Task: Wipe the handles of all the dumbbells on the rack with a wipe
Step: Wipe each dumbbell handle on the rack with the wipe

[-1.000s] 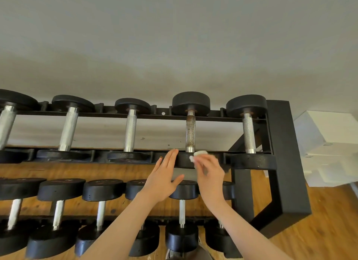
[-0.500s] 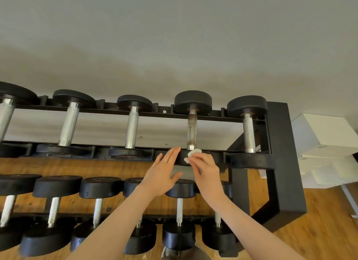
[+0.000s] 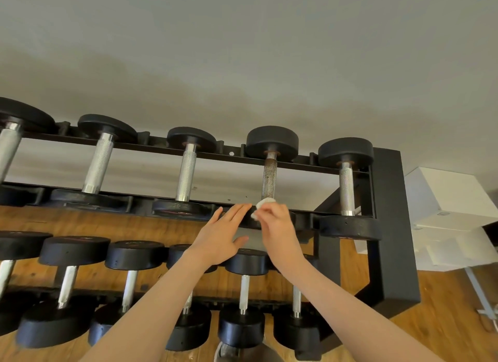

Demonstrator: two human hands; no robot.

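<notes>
A black rack [image 3: 396, 227] carries two rows of dumbbells with black heads and metal handles. On the upper row the fourth dumbbell from the left has a rusty, speckled handle [image 3: 269, 177]. My right hand [image 3: 277, 224] pinches a small white wipe [image 3: 262, 204] at the lower end of that handle, over the dumbbell's near head. My left hand [image 3: 223, 232] lies beside it with straight fingers touching the front rail and the same head. Shinier handles [image 3: 187, 175] [image 3: 346, 190] flank it on either side.
The lower row holds several smaller dumbbells [image 3: 244, 294] under my forearms. A grey wall rises behind the rack. White boxes [image 3: 447, 216] sit to the right on the wooden floor [image 3: 444, 321].
Both hands stayed at the near end of the rusty handle, the wipe shifting slightly against it. The camera view drifted a little to the right and down.
</notes>
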